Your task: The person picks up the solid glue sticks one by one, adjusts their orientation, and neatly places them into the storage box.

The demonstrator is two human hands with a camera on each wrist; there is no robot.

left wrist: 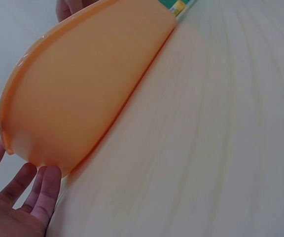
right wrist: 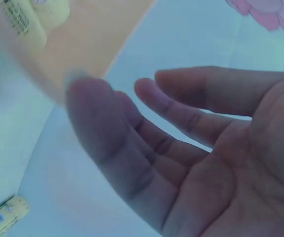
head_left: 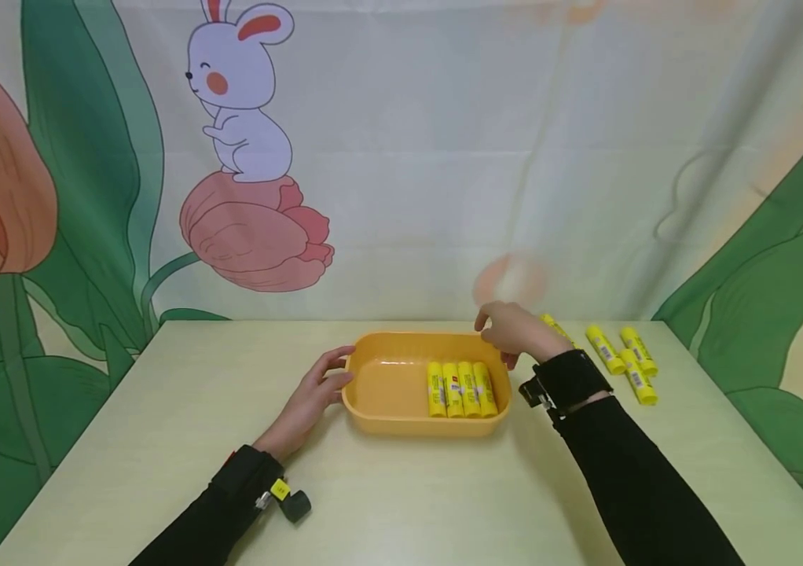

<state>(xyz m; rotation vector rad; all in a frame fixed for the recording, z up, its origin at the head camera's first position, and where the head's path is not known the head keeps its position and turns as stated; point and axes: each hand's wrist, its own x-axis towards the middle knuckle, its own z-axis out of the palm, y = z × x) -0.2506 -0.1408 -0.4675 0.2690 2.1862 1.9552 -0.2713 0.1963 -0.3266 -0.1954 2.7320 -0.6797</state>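
A shallow orange plastic tray [head_left: 416, 426] stands on the table, with a row of several yellow glue sticks [head_left: 452, 390] lying side by side in its right half. My left hand [head_left: 309, 397] rests against the tray's left end. In the left wrist view, the fingertips [left wrist: 48, 175] touch the tray's outer wall [left wrist: 83, 89]. At the far right corner of the tray hovers my right hand [head_left: 517, 328], loosely bent and holding nothing. The right wrist view shows its bare palm, with one finger [right wrist: 95, 113] overlapping the blurred tray rim.
Several loose glue sticks [head_left: 635, 369] lie on the table right of the tray, one partly hidden behind the right hand. The pale wooden table [head_left: 416, 503] ends at a hanging cloth [head_left: 401, 157] printed with a rabbit and flowers.
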